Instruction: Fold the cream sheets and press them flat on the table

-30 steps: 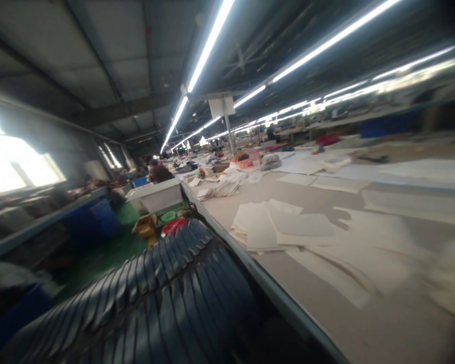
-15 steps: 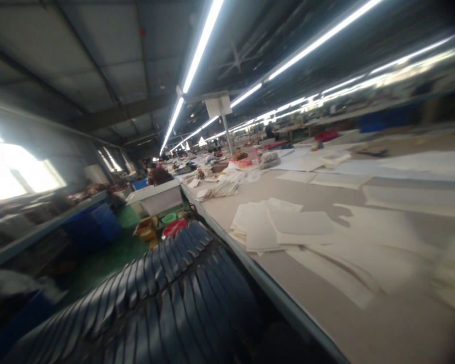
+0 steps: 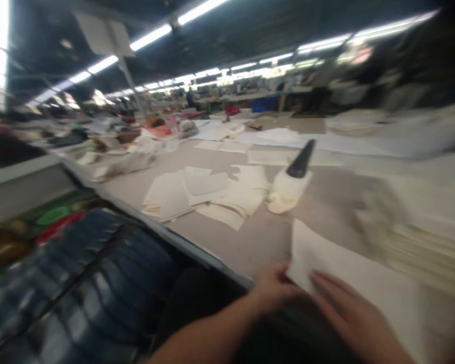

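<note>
— Looking at the near edge of the cutting table [image 3: 258, 242], what did the hands have?

— Both were on one cream sheet [image 3: 349, 275] lying flat at the table's front edge. The left hand [image 3: 273, 293] pinched its near-left corner, thumb closed over the top; the right hand [image 3: 349, 318] lay on top with fingers stretched out, pressing rather than clasping.

— How would that sheet handle?

— Light and limp, I'd judge, thin enough to bend or crease, whether paper or fabric lining I couldn't tell. A corner or edge seemed the sensible hold, with a flat palm to steady it.

— And around it?

— A fanned pile of similar cream pieces [image 3: 208, 194] sat further in, well apart, and beyond that a pale lump with a black cone-shaped handle [image 3: 301, 159] sticking up. Dark blue ribbed material [image 3: 98, 283] bulged below the table edge on the left.

— Anything unclear?

— Plenty. Motion blur smeared the right side; a stack [image 3: 420, 247] there was barely readable. The right hand's wrist ran out of the picture, and the far benches were only lights and colour.
</note>
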`<move>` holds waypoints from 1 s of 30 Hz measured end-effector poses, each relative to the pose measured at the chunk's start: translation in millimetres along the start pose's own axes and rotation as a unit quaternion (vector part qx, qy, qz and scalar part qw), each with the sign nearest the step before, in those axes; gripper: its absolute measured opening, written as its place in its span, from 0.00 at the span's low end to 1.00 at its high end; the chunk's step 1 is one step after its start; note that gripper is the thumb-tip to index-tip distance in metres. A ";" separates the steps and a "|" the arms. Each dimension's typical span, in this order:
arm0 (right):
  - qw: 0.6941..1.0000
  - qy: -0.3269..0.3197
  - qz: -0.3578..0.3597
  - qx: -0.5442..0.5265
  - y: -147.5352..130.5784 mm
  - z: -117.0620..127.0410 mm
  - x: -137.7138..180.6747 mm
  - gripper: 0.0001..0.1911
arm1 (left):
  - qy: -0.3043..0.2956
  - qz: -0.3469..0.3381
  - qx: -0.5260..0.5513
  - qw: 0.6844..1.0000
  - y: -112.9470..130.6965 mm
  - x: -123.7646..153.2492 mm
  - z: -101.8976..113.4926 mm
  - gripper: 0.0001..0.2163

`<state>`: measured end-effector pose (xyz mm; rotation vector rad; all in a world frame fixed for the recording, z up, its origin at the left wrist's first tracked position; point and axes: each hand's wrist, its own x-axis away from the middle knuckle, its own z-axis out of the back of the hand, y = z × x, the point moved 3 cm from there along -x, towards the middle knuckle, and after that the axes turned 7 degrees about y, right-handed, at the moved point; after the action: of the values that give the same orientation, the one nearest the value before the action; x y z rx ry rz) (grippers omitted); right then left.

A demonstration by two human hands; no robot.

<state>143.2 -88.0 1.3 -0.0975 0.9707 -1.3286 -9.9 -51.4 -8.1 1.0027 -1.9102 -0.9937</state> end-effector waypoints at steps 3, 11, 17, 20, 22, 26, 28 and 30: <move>0.997 -0.064 0.021 0.042 -0.5 17.3 4.5 0.20 | -0.027 -0.009 0.017 0.999 -1.5 -6.4 0.6 0.24; 0.991 -0.107 0.041 0.065 -21.5 19.0 -3.7 0.17 | -0.024 -0.001 0.007 1.000 -2.6 -5.7 3.3 0.23; 0.977 -0.149 0.099 0.114 -24.8 18.6 -0.5 0.15 | -0.007 0.013 -0.013 1.000 -2.1 -7.1 3.1 0.24; 0.967 -0.180 0.075 0.164 -21.5 13.6 0.6 0.11 | 0.009 0.015 -0.038 0.999 -1.3 -6.3 3.8 0.24; 0.965 -0.174 0.043 0.189 -16.8 10.9 0.6 0.09 | 0.018 0.018 -0.048 0.999 -0.3 -5.0 3.4 0.24; 0.980 -0.114 0.031 0.162 -14.1 8.6 1.0 0.10 | 0.043 0.064 -0.032 0.997 -0.7 -4.2 1.4 0.22; 0.985 -0.094 0.035 0.140 -17.3 7.0 2.9 0.10 | 0.069 0.080 -0.044 0.993 -2.2 -5.9 0.9 0.19; 0.986 -0.085 0.048 0.136 -21.9 3.5 5.8 0.12 | 0.097 0.080 -0.064 0.990 -3.9 -8.5 0.7 0.15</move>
<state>128.3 -100.9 12.9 0.0438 0.6367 -1.3285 -5.8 -45.3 -13.9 0.8261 -1.7158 -0.8804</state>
